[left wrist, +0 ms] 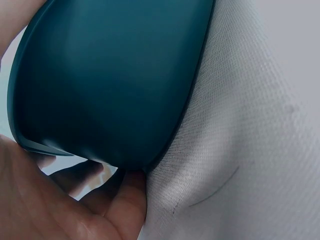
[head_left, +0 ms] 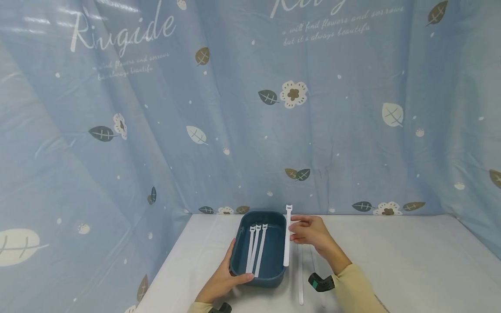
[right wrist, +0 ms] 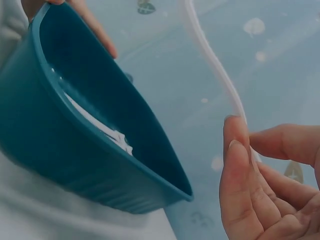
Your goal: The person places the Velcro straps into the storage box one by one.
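Note:
A dark teal plastic bin stands on the white table. My left hand grips its near left corner, thumb over the near rim and fingers along the outer side; in the left wrist view the fingers press against the bin's wall. Inside lie 3 white cable ties, side by side, slotted heads toward the far end. With thumb and fingertips my right hand pinches another white cable tie, held upright at the bin's right rim. In the right wrist view this cable tie bends slightly above the fingertips.
Two more white strips lie on the table right of the bin, one plain strip and a fainter strip partly behind the right wrist. A blue patterned curtain hangs along the table's back and left.

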